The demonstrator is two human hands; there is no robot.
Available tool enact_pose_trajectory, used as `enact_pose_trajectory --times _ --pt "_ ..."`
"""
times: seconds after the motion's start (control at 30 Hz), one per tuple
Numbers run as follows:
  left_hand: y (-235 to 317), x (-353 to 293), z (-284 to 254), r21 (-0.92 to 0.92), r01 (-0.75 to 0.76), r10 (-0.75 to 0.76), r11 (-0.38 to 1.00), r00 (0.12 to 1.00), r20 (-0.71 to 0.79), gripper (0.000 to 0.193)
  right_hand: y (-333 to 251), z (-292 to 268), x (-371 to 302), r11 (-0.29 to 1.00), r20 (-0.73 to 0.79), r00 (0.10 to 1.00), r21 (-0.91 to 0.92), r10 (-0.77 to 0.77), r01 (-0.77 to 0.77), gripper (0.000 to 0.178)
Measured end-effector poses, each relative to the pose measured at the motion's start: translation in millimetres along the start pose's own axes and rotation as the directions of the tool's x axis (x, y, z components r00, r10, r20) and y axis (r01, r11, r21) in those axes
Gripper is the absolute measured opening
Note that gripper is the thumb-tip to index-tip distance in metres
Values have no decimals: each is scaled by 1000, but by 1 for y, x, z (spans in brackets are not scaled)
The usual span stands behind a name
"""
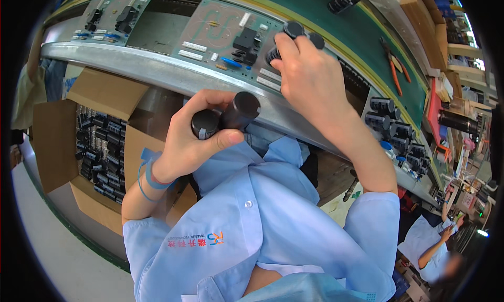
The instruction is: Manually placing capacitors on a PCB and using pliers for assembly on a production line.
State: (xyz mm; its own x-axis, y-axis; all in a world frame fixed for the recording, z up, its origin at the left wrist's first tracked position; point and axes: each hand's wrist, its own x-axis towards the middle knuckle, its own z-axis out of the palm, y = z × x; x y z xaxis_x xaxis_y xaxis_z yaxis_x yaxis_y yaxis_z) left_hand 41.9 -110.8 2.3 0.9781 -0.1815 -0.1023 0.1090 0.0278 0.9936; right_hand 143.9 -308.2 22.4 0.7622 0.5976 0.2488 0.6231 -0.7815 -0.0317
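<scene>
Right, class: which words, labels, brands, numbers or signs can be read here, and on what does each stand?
Light blue fabric shirt: logo and coloured lettering on the chest, not copied out here.
Two black cylindrical capacitors in the left hand: pale mark on one, too small to read.
Grey-green flat circuit boards: fine pale markings, too small.
Background at right: any print too blurred.

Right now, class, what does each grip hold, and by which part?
Left grip: two black cylindrical capacitors, by their sides. Right grip: touching a black, round-topped cylinder near its top; whether held cannot be told.
</scene>
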Motion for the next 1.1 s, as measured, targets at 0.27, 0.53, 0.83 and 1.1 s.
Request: enact_pose_trajectory --times 0.27,0.53,0.83,1.1 --pt "4 -4 10 -47 -45 45 998 999 -4 49 0 -10 5 1000 66 998 12 -12 12 32" --pt "-2 -1 18 -82 -100 92 992 992 -85 54 39 -38 -36 1000 107 994 -2 -8 8 45" --pt "9 19 78 108 -290 290 951 957 19 94 16 -56 -75 532 240 955 793 173 -296 49" --pt "20 17 68 98 -225 213 969 970 113 63 47 -58 -64 19 350 921 933 172 -358 40"
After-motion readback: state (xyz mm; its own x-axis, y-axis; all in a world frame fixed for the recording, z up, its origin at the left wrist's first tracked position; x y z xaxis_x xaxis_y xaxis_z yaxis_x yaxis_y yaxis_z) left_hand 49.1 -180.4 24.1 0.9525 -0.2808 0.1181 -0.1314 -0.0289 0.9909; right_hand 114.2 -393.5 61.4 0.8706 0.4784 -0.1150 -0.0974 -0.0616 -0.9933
